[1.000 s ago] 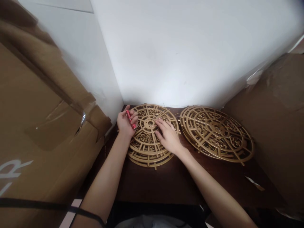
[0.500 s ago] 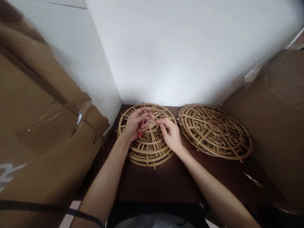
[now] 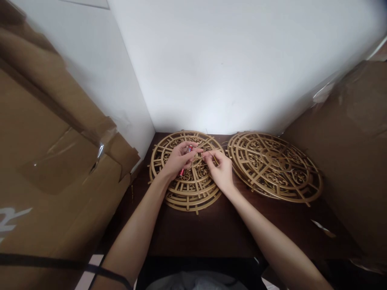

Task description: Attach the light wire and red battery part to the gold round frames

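My left hand (image 3: 179, 158) is closed around a slim red object, probably a lighter (image 3: 182, 172), with a small blue-and-white mark near its top. Its thumb and forefinger reach to the fingertips of my right hand (image 3: 221, 167). That hand pinches a thin gold cord (image 3: 215, 158); where the cord's end lies between the fingers cannot be made out. Both hands are above a stack of round gold openwork panels (image 3: 188, 204), which have scrollwork inside and crossing bars.
A second stack of gold panels (image 3: 305, 193) sits to the right on the dark brown table (image 3: 193, 237). Near the right edge lies a small blade-like tool (image 3: 323, 228). Cardboard boxes flank both sides (image 3: 60, 169), and a white wall (image 3: 223, 72) stands behind.
My left hand has shifted slightly right and turned, its fingertips now meeting those of my right hand. My right hand has moved a little to the right, still pinching the cord.
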A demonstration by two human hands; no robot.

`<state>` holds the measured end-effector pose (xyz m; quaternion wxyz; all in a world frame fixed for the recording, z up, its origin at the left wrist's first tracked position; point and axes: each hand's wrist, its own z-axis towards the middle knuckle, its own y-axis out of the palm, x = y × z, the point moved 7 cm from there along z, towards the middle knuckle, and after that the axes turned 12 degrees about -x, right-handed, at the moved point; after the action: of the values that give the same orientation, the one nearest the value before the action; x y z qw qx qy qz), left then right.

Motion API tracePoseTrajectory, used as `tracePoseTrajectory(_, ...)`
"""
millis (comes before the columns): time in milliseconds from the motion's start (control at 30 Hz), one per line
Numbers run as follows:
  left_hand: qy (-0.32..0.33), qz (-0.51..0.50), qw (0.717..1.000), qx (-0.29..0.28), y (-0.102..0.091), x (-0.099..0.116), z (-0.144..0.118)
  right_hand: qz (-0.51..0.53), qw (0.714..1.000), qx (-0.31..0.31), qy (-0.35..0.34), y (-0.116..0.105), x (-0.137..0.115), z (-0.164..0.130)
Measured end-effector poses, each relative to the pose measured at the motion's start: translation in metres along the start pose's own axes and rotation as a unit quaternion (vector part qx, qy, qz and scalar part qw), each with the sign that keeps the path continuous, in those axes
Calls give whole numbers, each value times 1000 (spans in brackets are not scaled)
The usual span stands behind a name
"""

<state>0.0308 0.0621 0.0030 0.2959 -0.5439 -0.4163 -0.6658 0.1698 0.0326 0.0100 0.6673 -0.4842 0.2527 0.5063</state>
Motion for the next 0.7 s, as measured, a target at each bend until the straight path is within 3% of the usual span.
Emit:
tracePoseTrajectory(167,-6,7,1000,26,1,3,-2,13,1000,-23,2,4,0,-1)
tracePoseTrajectory(533,-11,-22,989,148,-18,0,-4,2,999,-30,-12,5,-4,0)
tracePoseTrajectory(633,-21,93,984,150,-21,1,-4,1,999,-36,-22,5,-6,-1)
tracePoseTrajectory(700,-11,246,956,157,-22,8,-5,2,999,-43,-26,7,-6,-1)
